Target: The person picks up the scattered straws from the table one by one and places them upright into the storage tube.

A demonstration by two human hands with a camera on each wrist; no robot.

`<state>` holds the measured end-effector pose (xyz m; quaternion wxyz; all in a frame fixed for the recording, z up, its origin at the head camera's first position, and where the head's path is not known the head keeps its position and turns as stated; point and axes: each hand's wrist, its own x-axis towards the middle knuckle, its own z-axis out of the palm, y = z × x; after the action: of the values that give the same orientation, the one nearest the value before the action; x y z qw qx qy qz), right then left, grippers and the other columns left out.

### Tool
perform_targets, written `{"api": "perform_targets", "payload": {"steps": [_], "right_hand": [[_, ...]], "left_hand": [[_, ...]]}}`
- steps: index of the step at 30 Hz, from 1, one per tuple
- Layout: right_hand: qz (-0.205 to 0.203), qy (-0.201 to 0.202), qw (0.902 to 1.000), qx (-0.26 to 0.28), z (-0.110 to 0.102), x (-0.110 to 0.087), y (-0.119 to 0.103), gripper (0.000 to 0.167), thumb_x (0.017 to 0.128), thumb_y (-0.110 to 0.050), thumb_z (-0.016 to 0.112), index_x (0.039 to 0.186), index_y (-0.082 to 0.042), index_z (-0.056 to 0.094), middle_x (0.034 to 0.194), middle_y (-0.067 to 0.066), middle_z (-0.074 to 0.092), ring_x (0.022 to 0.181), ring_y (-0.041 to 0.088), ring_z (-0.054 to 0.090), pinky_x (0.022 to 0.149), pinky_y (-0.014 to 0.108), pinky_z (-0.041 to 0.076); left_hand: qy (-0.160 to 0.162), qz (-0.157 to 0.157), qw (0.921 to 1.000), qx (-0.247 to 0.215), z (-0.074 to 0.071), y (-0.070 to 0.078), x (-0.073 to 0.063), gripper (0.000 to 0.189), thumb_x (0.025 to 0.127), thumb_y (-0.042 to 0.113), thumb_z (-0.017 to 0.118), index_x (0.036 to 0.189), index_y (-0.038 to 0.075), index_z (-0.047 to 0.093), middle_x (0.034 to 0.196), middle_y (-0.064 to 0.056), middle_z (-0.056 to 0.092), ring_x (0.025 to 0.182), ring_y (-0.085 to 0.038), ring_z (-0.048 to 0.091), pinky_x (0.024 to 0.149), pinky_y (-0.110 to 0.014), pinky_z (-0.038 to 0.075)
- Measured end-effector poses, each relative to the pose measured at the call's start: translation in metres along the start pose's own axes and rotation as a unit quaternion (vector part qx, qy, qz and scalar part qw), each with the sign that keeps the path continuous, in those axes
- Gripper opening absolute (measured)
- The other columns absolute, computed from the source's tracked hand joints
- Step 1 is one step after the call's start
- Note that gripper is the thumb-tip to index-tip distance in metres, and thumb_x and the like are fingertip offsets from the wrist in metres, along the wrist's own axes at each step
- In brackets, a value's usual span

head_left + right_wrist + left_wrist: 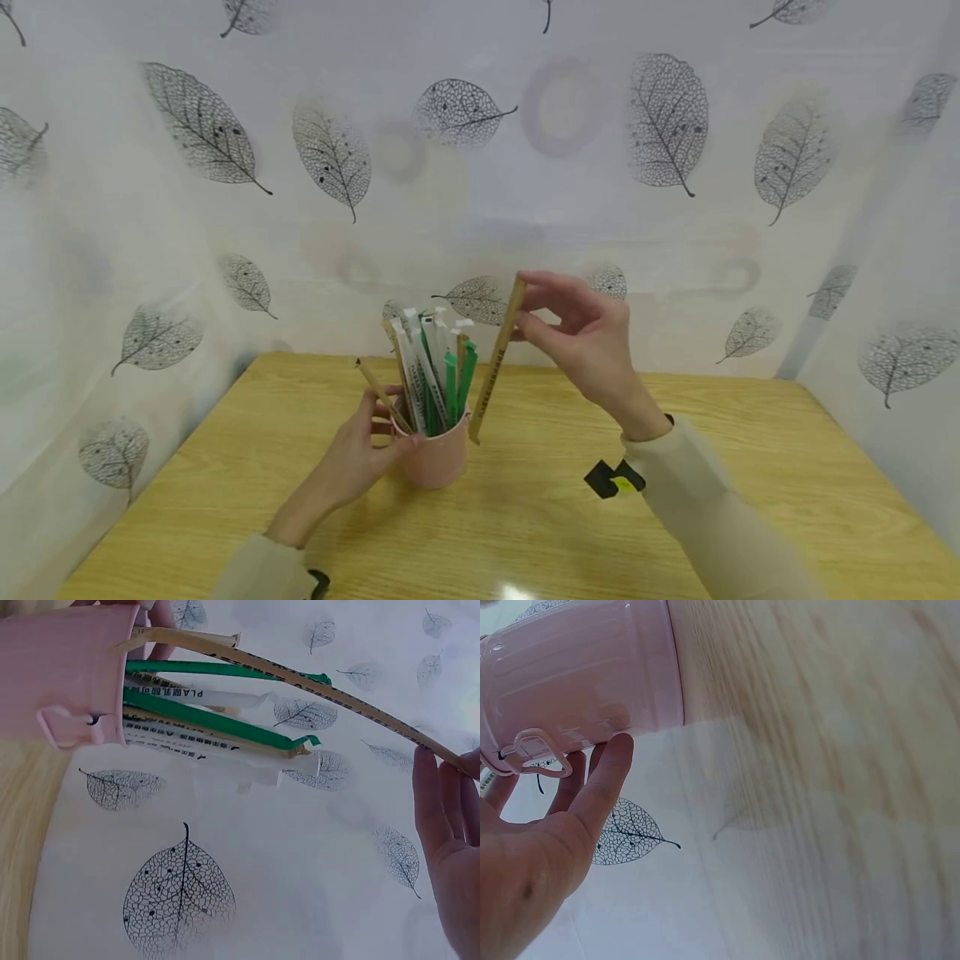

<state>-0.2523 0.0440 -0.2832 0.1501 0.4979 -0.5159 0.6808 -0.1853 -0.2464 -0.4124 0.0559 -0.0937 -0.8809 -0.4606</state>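
A small pink bucket (437, 463) with side handles stands on the table, packed with wrapped drinking straws in white, green (217, 724) and brown. My left hand (351, 463) holds the bucket at its left side, thumb by the front rim and fingers round the side, as the left wrist view also shows on the bucket wall (577, 682). One brown straw (372, 383) leans out over that hand. Above and right of the bucket, my right hand (583, 340) pinches a printed brown-wrapped straw (496, 367) near its top. Its lower end hangs beside the bucket's right rim.
The wooden table (675, 500) extends to both sides and in front of the bucket. Behind and beside it hangs a pale curtain (480, 217) printed with dark leaf skeletons. A black strap piece (600, 479) juts from the right wrist.
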Motion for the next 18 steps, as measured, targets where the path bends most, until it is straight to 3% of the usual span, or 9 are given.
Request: {"api": "perform_targets", "payload": {"steps": [5, 9, 18], "right_hand": [[-0.022, 0.043, 0.9987, 0.018, 0.011, 0.005, 0.004, 0.057, 0.084, 0.025, 0.060, 0.125, -0.014, 0.071, 0.106, 0.004, 0.074, 0.095, 0.016, 0.073, 0.076, 0.041, 0.064], [-0.029, 0.050, 0.9982, -0.012, 0.017, 0.004, 0.009, 0.057, 0.083, 0.025, 0.062, 0.123, -0.012, 0.072, 0.108, 0.001, 0.074, 0.096, 0.014, 0.073, 0.077, 0.038, 0.064], [-0.007, 0.003, 0.9980, -0.063, 0.025, -0.008, 0.025, 0.036, 0.083, 0.022, 0.066, 0.118, 0.016, 0.063, 0.108, -0.002, 0.072, 0.097, 0.013, 0.071, 0.077, 0.040, 0.064]], "left_hand": [[0.003, -0.002, 1.0000, -0.003, 0.001, -0.001, 0.001, 0.062, 0.095, 0.036, 0.073, 0.145, 0.024, 0.037, 0.127, -0.022, 0.061, 0.114, -0.035, 0.068, 0.088, -0.047, 0.060], [0.002, 0.004, 1.0000, -0.005, 0.000, -0.001, 0.001, 0.062, 0.095, 0.034, 0.073, 0.145, 0.023, 0.037, 0.127, -0.023, 0.061, 0.113, -0.035, 0.068, 0.087, -0.046, 0.060], [0.005, -0.001, 1.0000, -0.001, 0.001, -0.002, 0.001, 0.063, 0.095, 0.035, 0.073, 0.146, 0.023, 0.036, 0.127, -0.023, 0.061, 0.114, -0.035, 0.068, 0.088, -0.047, 0.060]]}}
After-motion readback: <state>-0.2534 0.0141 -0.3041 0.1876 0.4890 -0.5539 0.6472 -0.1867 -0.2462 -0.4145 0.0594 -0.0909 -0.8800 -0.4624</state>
